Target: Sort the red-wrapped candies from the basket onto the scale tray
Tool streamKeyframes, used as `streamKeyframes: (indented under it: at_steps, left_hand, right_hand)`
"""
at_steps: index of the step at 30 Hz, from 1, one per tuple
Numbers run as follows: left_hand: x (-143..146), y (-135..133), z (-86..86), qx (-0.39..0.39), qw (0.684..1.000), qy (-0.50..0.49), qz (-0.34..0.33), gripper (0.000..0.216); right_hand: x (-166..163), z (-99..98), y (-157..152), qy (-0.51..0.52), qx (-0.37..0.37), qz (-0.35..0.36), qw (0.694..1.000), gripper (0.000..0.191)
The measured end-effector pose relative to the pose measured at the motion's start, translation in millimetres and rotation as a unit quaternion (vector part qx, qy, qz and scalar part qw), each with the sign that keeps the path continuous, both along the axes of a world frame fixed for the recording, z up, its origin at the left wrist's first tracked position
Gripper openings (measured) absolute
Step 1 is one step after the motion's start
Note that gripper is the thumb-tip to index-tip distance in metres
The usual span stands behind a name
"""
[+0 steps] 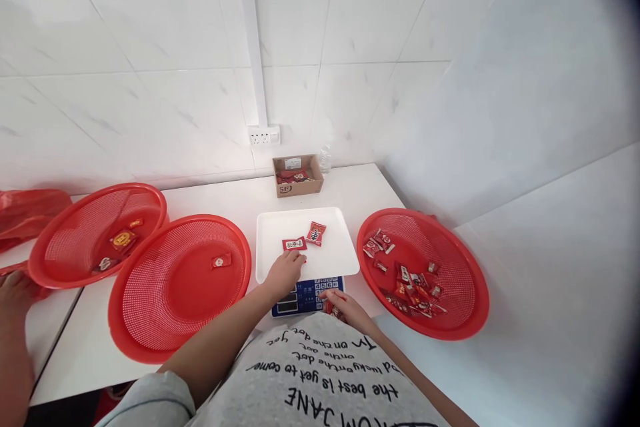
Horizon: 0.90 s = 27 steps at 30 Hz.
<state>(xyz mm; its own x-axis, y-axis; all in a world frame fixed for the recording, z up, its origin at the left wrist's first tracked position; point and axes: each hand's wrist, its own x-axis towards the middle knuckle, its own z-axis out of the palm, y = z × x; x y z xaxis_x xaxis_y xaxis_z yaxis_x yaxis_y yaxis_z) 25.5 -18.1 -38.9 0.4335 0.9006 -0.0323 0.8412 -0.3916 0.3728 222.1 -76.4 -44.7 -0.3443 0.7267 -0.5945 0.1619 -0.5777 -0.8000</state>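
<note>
My left hand (286, 271) is over the white tray (333, 260) of a scale, fingers bent and closed. A bit of red wrapper shows at its fingertips, mostly hidden by them. Just beyond lie a small red packet with a white label (294, 243) and a larger red snack packet (316, 233). Low in front of my shirt, my right hand (349, 309) is closed around red snack packets (334, 309); how many cannot be made out. The scale's blue keypad (307, 293) shows between my hands.
To the right stands a red mesh basket (473, 280) with many red packets. Another red basket (125, 300), left, holds one packet; a third (55, 250) holds a few. A cardboard box (300, 188) of packets sits by the wall. Another person's hand (17, 293) is far left.
</note>
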Motion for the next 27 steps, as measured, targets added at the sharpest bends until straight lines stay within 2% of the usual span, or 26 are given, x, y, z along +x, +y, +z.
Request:
streamKeyframes:
  at_steps: [3,5,10,13,16,22,25,27]
  left_hand:
    - [-14.3,0.2,4.9,0.003,0.999,-0.001,0.040,0.034]
    - [-31.5,-2.3,12.6,0.013,0.996,0.000,0.091,0.035]
    - [-88.7,-15.9,31.3,0.047,0.970,0.021,0.238,0.032]
    - [-108.4,-23.4,32.9,0.079,0.957,0.037,0.278,0.029]
    - [-100.6,-21.8,28.0,0.104,0.966,0.015,0.237,0.029]
    - [-35.0,8.7,14.6,0.070,0.993,-0.020,0.088,0.029]
    - [-12.5,24.1,7.9,0.049,0.997,-0.022,0.056,0.035]
    - [-7.9,30.0,4.6,0.035,0.998,-0.022,0.055,0.035]
  right_hand:
    - [-1.5,5.3,-1.9,0.014,-0.006,-0.008,1.000,0.051]
    - [-2.7,9.2,-2.5,0.021,-0.007,-0.009,1.000,0.052]
    - [-3.6,12.7,-1.8,0.019,-0.014,0.001,1.000,0.053]
    - [-2.8,12.0,-0.5,0.019,-0.015,0.003,1.000,0.055]
    - [-2.3,11.7,0.6,0.022,-0.021,0.001,1.000,0.055]
    - [-1.0,10.8,1.0,0.024,-0.016,-0.018,0.999,0.055]
    - [0.9,11.1,-0.2,0.025,-0.018,-0.033,0.999,0.059]
    - [2.3,12.1,-1.2,0.026,-0.019,-0.044,0.998,0.061]
